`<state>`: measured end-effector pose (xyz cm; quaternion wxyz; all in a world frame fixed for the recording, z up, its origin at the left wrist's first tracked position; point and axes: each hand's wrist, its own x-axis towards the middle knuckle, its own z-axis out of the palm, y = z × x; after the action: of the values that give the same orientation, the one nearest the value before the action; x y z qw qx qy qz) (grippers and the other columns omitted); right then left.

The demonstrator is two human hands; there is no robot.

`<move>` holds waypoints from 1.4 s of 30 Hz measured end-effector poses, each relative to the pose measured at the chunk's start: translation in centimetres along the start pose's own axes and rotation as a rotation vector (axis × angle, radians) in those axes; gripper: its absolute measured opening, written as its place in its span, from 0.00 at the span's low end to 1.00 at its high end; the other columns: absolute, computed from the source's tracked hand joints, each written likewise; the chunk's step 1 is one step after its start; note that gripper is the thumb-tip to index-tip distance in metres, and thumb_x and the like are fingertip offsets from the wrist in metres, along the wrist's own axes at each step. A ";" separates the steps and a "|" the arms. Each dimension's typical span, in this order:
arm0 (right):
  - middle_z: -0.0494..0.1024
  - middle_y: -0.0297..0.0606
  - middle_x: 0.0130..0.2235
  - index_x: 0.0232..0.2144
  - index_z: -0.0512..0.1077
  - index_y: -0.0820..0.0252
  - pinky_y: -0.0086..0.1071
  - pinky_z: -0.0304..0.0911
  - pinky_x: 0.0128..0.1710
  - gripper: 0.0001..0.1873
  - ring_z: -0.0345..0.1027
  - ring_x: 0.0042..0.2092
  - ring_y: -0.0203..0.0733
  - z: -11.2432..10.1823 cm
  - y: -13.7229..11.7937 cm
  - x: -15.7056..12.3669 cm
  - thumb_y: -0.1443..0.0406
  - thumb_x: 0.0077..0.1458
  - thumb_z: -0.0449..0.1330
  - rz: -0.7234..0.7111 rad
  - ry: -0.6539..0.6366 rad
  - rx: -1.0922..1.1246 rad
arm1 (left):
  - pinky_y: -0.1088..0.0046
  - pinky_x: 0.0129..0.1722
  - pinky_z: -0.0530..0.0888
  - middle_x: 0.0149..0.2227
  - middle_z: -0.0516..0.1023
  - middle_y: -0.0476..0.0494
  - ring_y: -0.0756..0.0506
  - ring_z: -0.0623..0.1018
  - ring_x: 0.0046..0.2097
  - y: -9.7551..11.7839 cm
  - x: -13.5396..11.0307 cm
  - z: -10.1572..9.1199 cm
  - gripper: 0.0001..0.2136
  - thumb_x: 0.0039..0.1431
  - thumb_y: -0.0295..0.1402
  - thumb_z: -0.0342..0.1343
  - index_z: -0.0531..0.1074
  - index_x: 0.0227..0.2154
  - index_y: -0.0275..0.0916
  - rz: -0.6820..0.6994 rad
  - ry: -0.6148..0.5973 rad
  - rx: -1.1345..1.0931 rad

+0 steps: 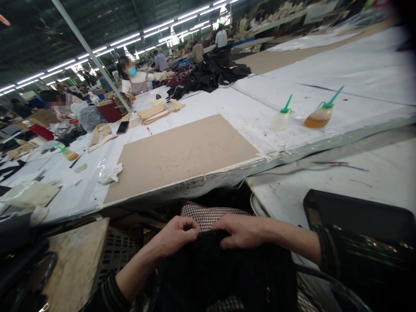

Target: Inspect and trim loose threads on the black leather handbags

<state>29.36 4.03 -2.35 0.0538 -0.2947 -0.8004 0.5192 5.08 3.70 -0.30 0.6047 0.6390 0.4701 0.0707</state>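
A black bag (pixel 227 273) lies in my lap, its upper edge near the checked cloth (pixel 214 214) over my knees. My left hand (pixel 178 234) is closed, thumb and forefinger pinched on the bag's upper edge. Beside it, my right hand (pixel 242 229) grips the same edge, thumb below and fingers bent over it. The two hands are a short gap apart. Much of the bag is dark, so its details are hard to make out.
A tan board (pixel 182 151) lies on the white table (pixel 253 104) ahead. Two bottles with green spouts, one with amber liquid (pixel 318 118), stand at right. Another black bag (pixel 357 216) rests on the right-hand surface. At left is a wooden board (pixel 76 260). Co-workers sit farther back.
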 end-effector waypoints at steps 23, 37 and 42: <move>0.63 0.28 0.25 0.28 0.72 0.63 0.25 0.51 0.24 0.18 0.53 0.26 0.32 -0.3 -2.9 1.8 0.55 0.60 0.55 0.022 0.058 0.196 | 0.76 0.34 0.64 0.32 0.72 0.51 0.50 0.69 0.34 -1.1 -3.3 -0.8 0.13 0.47 0.27 0.65 0.70 0.35 0.36 0.126 0.129 -0.142; 0.79 0.33 0.34 0.38 0.77 0.62 0.26 0.65 0.29 0.12 0.70 0.31 0.39 -0.2 0.5 -3.6 0.63 0.50 0.63 0.239 -0.048 0.305 | 0.76 0.31 0.66 0.33 0.78 0.48 0.51 0.72 0.29 -2.8 -4.6 -0.5 0.14 0.50 0.33 0.65 0.72 0.39 0.36 -0.063 -0.015 -0.323; 0.79 0.33 0.35 0.39 0.77 0.62 0.26 0.65 0.30 0.13 0.71 0.33 0.38 0.0 0.7 -4.2 0.64 0.50 0.62 0.226 -0.051 0.324 | 0.76 0.31 0.67 0.33 0.78 0.47 0.50 0.73 0.29 -2.6 -4.5 -0.2 0.14 0.50 0.34 0.65 0.72 0.39 0.36 -0.081 -0.032 -0.345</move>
<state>33.13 1.99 -2.04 0.0217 -0.3569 -0.6695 0.6511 1.15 0.32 -0.26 0.7152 0.5074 0.4666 0.1161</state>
